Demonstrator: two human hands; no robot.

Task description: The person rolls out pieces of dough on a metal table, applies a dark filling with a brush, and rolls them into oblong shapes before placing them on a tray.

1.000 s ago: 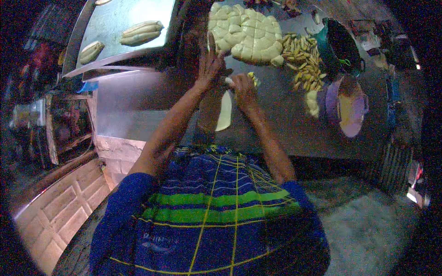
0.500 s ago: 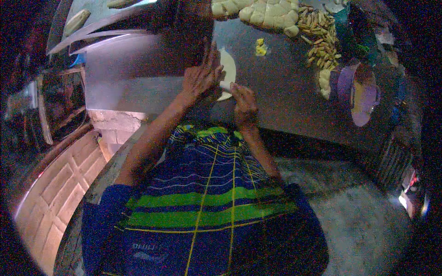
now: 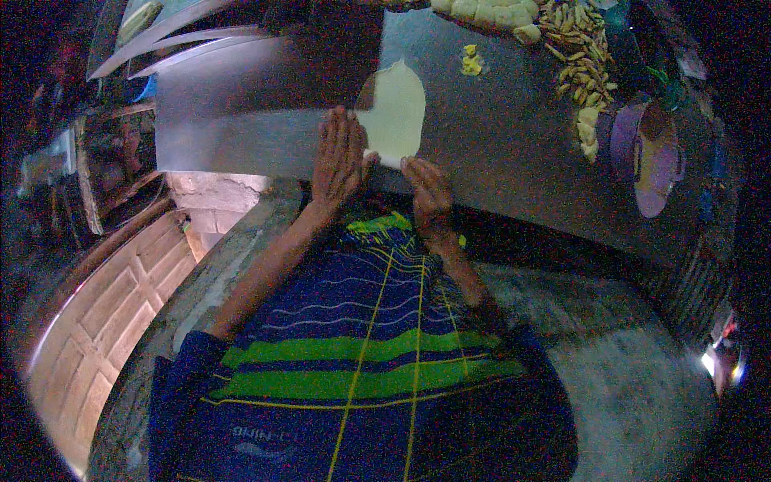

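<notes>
A thin, pale, oval sheet of dough lies flat on the dark metal worktop in front of me. Its near edge looks whiter and slightly folded. My left hand is beside the sheet's near left corner, fingers stretched out together and thumb touching the edge. At the near right corner, the bent fingers of my right hand pinch the dough's edge. Beyond the sheet, to the right, sits a small yellow lump of soft fat.
Portioned dough lies at the back, beside a heap of small, finger-shaped pale pieces. More dough stands near a purple container at the right. Dark curved sheets extend over the far left.
Both hands have drawn nearer to me, and my left hand has moved off the dough, uncovering more of the sheet. The white rolled part is now at its near edge. The view has shifted slightly.
</notes>
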